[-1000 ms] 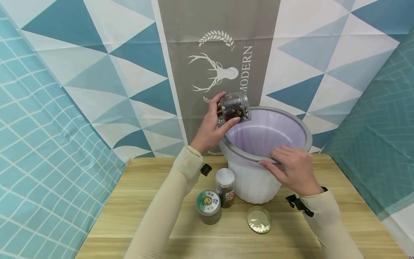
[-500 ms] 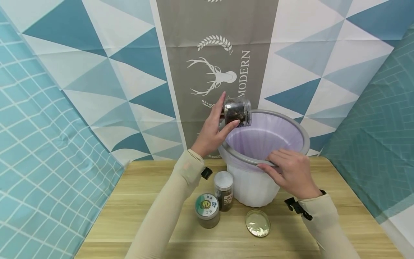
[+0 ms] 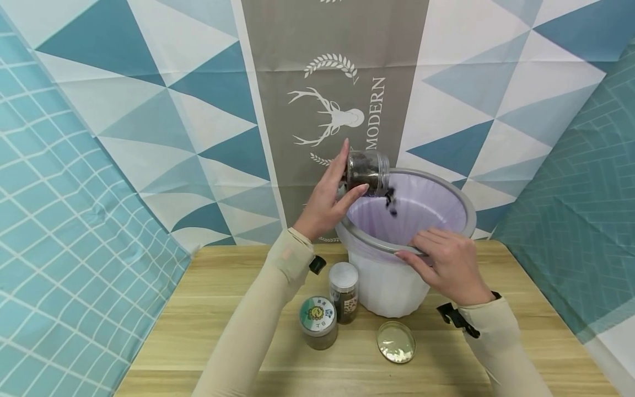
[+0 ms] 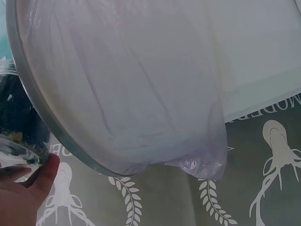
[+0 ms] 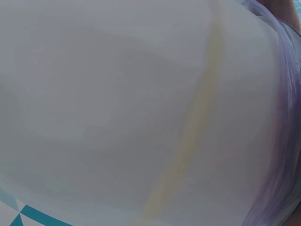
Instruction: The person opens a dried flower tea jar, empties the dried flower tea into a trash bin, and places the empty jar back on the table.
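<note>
My left hand (image 3: pixel 327 201) grips a clear jar (image 3: pixel 366 172) tipped on its side, its mouth facing right over the trash can (image 3: pixel 392 286). Dark bits (image 3: pixel 391 202) are dropping from that mouth into the purple bag (image 3: pixel 412 207) lining the can. With curled fingers, my right hand (image 3: pixel 448 259) holds the near right part of the grey rim (image 3: pixel 377 242). In the left wrist view, the jar (image 4: pixel 21 113) and my fingers (image 4: pixel 44 176) show at the left edge, beside the can. The white can wall (image 5: pixel 117 103) fills most of the right wrist view.
A taller jar (image 3: pixel 344 292) with a white lid stands against the can's left side. Just left of it is a short jar (image 3: pixel 318 322) with a green and white lid. A round gold lid (image 3: pixel 396 342) lies on the wooden table (image 3: pixel 223 331). A patterned wall covering (image 3: pixel 342 33) rises behind.
My left hand has tipped the jar further toward level or just below, and dark bits now fall out of it. My right hand keeps its hold on the rim.
</note>
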`<control>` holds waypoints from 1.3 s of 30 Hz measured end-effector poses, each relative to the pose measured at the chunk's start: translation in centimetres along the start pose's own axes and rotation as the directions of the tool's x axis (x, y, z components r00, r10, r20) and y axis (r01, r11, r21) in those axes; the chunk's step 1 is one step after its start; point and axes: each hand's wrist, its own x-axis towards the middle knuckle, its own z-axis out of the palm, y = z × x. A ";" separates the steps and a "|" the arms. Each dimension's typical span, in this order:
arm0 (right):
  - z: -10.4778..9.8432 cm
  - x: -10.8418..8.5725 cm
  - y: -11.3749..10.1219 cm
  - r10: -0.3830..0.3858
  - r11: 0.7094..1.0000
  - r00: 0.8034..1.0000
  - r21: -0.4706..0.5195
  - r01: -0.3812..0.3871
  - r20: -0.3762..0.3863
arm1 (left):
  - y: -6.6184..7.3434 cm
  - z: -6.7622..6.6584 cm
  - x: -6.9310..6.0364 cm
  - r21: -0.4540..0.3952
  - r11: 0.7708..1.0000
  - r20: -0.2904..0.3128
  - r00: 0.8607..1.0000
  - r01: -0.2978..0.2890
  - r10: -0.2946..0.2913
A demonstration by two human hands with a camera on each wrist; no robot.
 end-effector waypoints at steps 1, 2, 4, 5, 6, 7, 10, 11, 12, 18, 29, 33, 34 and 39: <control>0.0 0.0 0.0 0.000 1.000 1.000 0.000 0.000 -0.002 | 0.0 0.0 0.0 -0.001 1.000 0.000 1.000 -0.003 0.003; 0.0 0.0 0.0 0.000 1.000 1.000 -0.002 0.000 -0.003 | 0.0 0.0 0.0 -0.004 1.000 0.001 1.000 -0.006 0.006; 0.0 0.0 0.0 0.001 1.000 1.000 -0.002 -0.001 -0.005 | 0.0 0.0 -0.1 -0.007 1.000 -0.001 1.000 -0.009 0.009; 0.0 0.0 0.0 0.002 1.000 1.000 -0.003 -0.002 -0.004 | 0.0 -0.1 -0.1 -0.009 1.000 -0.002 1.000 -0.010 0.010; 0.0 0.0 0.0 0.001 1.000 1.000 -0.004 -0.001 -0.005 | 0.1 -0.1 -0.1 -0.011 1.000 -0.003 1.000 -0.012 0.012; 0.0 0.0 0.0 0.001 1.000 1.000 -0.003 -0.001 -0.006 | 0.1 -0.1 -0.1 -0.012 1.000 -0.003 1.000 -0.013 0.012; 0.0 0.1 0.0 0.000 1.000 1.000 -0.002 0.000 -0.010 | 0.0 -0.1 -0.1 -0.014 1.000 -0.002 1.000 -0.010 0.010; 0.0 0.0 -0.1 0.000 1.000 1.000 -0.002 0.000 -0.009 | 0.0 -0.1 -0.2 -0.015 1.000 -0.002 1.000 -0.010 0.010; 0.0 0.0 0.0 -0.001 1.000 1.000 -0.001 0.001 -0.010 | 0.0 -0.1 -0.2 -0.015 1.000 -0.002 1.000 -0.008 0.008; 0.0 0.0 0.1 -0.004 1.000 1.000 -0.011 0.004 -0.002 | 0.0 0.3 -0.2 -0.066 0.998 -0.034 0.999 -0.012 0.010; -0.2 0.0 0.0 -0.002 1.000 1.000 -0.012 0.002 -0.010 | 0.2 0.5 -0.2 -0.175 0.984 -0.071 0.997 -0.029 0.017; -0.1 0.1 0.1 -0.002 1.000 1.000 -0.013 0.002 -0.006 | 0.2 0.5 -0.3 -0.145 0.989 -0.070 0.997 -0.023 0.013; -0.1 0.1 0.1 -0.002 1.000 1.000 -0.012 0.002 -0.007 | 0.2 0.4 -0.3 -0.133 0.991 -0.071 0.997 -0.026 0.017; 0.0 0.1 0.1 0.004 1.000 1.000 -0.009 -0.004 0.002 | 0.1 0.5 -0.3 -0.097 0.994 -0.077 0.996 -0.051 0.044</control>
